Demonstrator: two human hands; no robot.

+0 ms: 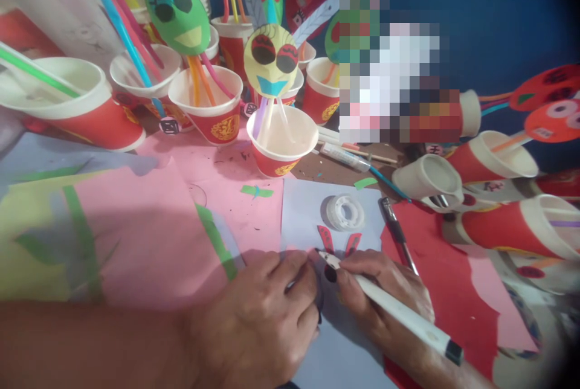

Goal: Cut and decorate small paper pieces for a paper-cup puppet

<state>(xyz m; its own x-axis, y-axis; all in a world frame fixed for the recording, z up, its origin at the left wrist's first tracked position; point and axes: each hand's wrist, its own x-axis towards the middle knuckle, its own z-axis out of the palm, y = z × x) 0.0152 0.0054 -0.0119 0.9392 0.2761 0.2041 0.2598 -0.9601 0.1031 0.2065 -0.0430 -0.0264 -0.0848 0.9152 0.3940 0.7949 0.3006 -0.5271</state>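
Observation:
My right hand [385,298] grips a white marker pen [394,310], its tip touching a pale blue paper sheet [303,214] near two small red paper pieces [338,241]. My left hand [263,316] rests with fingers curled on the same sheet, pressing something small that I cannot make out. A clear tape roll [345,212] lies just beyond the red pieces. A black pen [396,232] lies to the right on red paper [448,280].
Pink paper [149,226] and green strips cover the left. Several red and white paper cups [281,147] hold straws with painted paper faces [270,60]. More cups lie on their sides at the right [493,159]. A blurred patch sits at the back.

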